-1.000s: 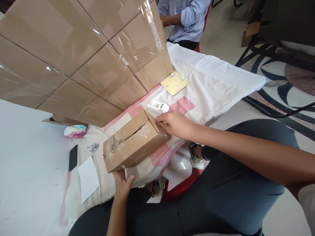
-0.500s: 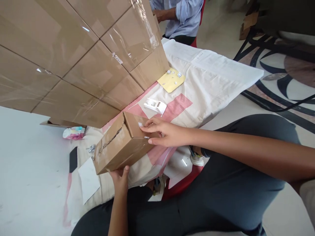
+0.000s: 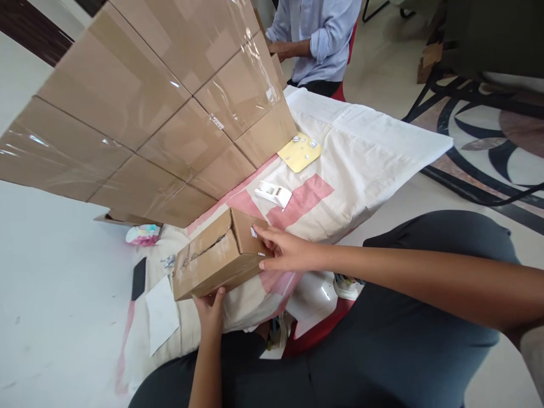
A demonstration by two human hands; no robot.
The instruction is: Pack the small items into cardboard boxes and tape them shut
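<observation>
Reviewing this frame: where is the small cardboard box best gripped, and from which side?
Likely from below along the near long side, steadied at the right end face. The small cardboard box lies tilted on the cloth, torn seam up, so squeezing the top may cave it. The left hand holds that near side; the right hand rests on the end face.

bare forearms (image 3: 403, 272), snug dark grey trousers (image 3: 408, 340) of smooth, plain cloth

A small cardboard box (image 3: 212, 262) is held at its near edge by the left grip (image 3: 209, 309). Its end face is touched by the right grip (image 3: 283, 254).
</observation>
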